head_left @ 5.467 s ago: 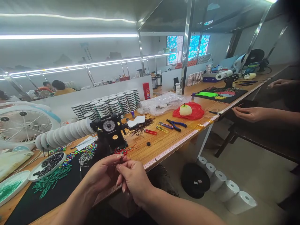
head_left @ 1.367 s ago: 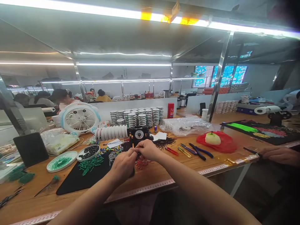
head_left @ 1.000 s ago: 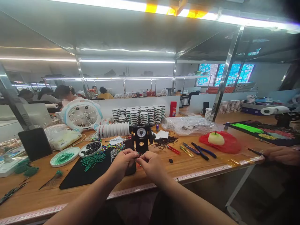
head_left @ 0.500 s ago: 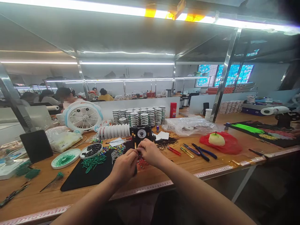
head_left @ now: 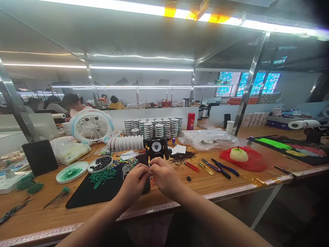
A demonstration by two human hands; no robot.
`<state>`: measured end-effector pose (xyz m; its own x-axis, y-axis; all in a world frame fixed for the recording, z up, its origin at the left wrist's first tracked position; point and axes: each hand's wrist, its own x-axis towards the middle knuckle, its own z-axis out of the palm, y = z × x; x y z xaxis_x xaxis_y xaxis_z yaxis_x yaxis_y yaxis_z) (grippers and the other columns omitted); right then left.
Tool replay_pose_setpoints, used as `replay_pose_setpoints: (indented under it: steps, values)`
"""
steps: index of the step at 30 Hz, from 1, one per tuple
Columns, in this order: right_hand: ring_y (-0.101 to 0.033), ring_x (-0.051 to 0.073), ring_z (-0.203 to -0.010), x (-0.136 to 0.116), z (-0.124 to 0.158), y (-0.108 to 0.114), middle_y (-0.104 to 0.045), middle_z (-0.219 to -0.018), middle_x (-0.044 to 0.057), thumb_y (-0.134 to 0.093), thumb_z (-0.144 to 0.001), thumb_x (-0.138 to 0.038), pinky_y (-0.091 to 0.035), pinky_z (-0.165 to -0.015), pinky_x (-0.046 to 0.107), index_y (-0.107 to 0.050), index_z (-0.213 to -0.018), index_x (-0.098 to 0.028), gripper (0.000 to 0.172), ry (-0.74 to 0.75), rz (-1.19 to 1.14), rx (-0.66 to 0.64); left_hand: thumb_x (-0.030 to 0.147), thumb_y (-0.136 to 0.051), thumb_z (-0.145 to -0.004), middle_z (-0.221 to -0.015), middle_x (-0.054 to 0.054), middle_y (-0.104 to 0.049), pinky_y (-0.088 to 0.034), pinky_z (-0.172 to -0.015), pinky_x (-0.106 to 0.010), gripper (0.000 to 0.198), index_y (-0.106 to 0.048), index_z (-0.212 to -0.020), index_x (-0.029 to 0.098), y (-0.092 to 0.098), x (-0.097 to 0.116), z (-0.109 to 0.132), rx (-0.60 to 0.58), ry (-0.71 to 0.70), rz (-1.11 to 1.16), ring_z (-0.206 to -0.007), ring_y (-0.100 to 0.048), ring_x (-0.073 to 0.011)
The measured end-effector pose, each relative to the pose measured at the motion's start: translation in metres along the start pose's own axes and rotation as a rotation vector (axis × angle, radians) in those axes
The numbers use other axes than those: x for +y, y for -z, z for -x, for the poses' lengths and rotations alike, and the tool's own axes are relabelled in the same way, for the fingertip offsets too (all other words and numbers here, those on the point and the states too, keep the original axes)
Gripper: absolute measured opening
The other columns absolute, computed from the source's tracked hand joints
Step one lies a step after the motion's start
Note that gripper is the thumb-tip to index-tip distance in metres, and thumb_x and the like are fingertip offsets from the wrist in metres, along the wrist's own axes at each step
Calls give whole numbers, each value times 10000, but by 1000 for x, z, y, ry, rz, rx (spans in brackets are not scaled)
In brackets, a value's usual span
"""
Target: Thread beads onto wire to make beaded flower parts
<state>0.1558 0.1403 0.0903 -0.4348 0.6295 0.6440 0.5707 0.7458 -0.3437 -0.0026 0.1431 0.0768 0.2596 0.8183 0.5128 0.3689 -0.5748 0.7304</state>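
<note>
Seemingly co-workers [head_left: 117, 105] beyond hands [head_left: 166, 176] and wooden bench [head_left: 51, 216]

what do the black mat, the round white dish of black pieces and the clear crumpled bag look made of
Flat black mat: perhaps felt or foam, judging by its dull surface. Round white dish of black pieces: smooth plastic or ceramic; its plain pale rim fits either. Clear crumpled bag: likely glossy plastic film, transparent with bright wrinkles.

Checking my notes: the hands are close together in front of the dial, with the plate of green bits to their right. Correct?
The side is wrong: the head view shows the plate to their left. The left hand and right hand are close together in front of the dial.
</note>
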Motion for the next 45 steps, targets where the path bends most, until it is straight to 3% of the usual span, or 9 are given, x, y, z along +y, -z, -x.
replay_pose_setpoints:
  steps: [7,14,18,22,26,29,34,40,45]
  values:
    - [-512,108,-648,28,-38,-1,-567,-679,-3,-532,-742,-86,-374,-594,203,-583,-648,-158,128,-226,-112,-120,117,-379,-834,-1075,-71,-572,-410,-780,-305,253,-606,-911,197,-4,-6,-1,-84,-296,-392,-871,-547,-179]
    - [-526,154,-736,8,-5,-1,-599,-765,48,-561,-808,-329,-381,-687,265,-650,-724,-167,203,-383,-141,173,333,-544,-740,-495,33,-426,-279,-426,-213,189,-543,-674,156,-3,-1,-6,26,395,379,-435,-378,-100]
    - [-506,136,-581,1,11,-19,-591,-603,23,-630,-745,-345,-363,-530,239,-674,-667,-140,223,-586,-458,-59,350,-561,-707,-499,42,-407,-235,-414,-200,222,-479,-627,159,-4,-2,-5,-5,470,492,-417,-333,-77]
    - [-510,165,-730,-4,19,-20,-580,-740,52,-508,-828,-225,-391,-669,276,-651,-730,-156,186,-277,-178,52,339,-569,-721,-461,52,-395,-248,-433,-206,214,-509,-628,157,-2,1,-2,-16,466,479,-419,-330,-82]
    - [-482,178,-881,-1,6,-8,-545,-958,78,-444,-805,-94,-382,-761,287,-581,-828,-167,157,26,34,-3,284,-545,-777,-673,-19,-557,-392,-595,-246,144,-595,-720,162,2,3,4,-38,185,186,-631,-508,-145]
    - [-487,133,-743,13,-14,-7,-534,-822,33,-438,-812,-96,-377,-669,240,-543,-780,-167,131,-131,-31,-55,208,-368,-873,-931,-73,-562,-413,-771,-293,241,-593,-790,180,1,0,7,-44,-141,-194,-864,-539,-180]
    - [-490,115,-632,29,-31,-8,-536,-671,-3,-528,-759,-111,-350,-579,215,-553,-677,-163,100,-228,-72,-100,109,-382,-818,-1070,-83,-575,-399,-781,-315,247,-592,-908,203,-3,-6,6,-102,-289,-427,-870,-552,-195]
    - [-526,170,-798,13,-8,-3,-588,-836,59,-546,-815,-288,-387,-707,276,-616,-784,-163,147,-348,-51,152,352,-551,-742,-559,6,-511,-340,-508,-232,193,-579,-696,166,-3,-1,-2,23,312,260,-524,-471,-138]
    - [-536,155,-621,7,11,-20,-611,-642,31,-616,-752,-359,-386,-554,249,-660,-671,-142,235,-540,-352,-72,392,-545,-727,-454,60,-393,-221,-433,-200,246,-525,-664,155,-2,2,-4,-8,425,404,-407,-311,-79]
